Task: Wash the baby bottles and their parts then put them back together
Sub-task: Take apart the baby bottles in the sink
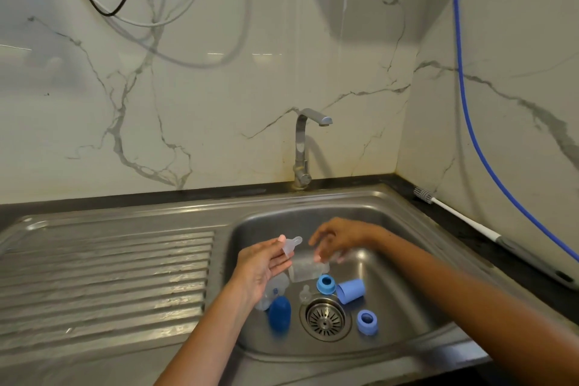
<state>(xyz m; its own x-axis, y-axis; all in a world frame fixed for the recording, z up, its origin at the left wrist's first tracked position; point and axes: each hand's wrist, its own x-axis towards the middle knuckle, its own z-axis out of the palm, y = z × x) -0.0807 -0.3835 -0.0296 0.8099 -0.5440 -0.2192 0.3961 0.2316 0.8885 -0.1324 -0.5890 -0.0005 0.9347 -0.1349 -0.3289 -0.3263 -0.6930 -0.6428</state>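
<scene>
Over the steel sink (391, 222), my left hand (266, 263) holds a clear silicone teat (291, 244) between thumb and fingertips. My right hand (336, 236) hovers just right of it, fingers loosely curled, holding nothing. On the sink floor lie a clear bottle (308, 271) on its side, another clear bottle (275, 288) partly hidden under my left wrist, a second teat (304, 294), two blue collar rings (326, 283) (367, 322), a light blue cap (351, 291) and a dark blue cap (279, 313).
The drain strainer (326, 318) sits at the sink's middle. A steel tap (302, 147) stands behind the sink, with no water running. The ribbed draining board (103, 279) lies left. A bottle brush (454, 213) rests on the dark counter at right, below a blue hose (466, 122).
</scene>
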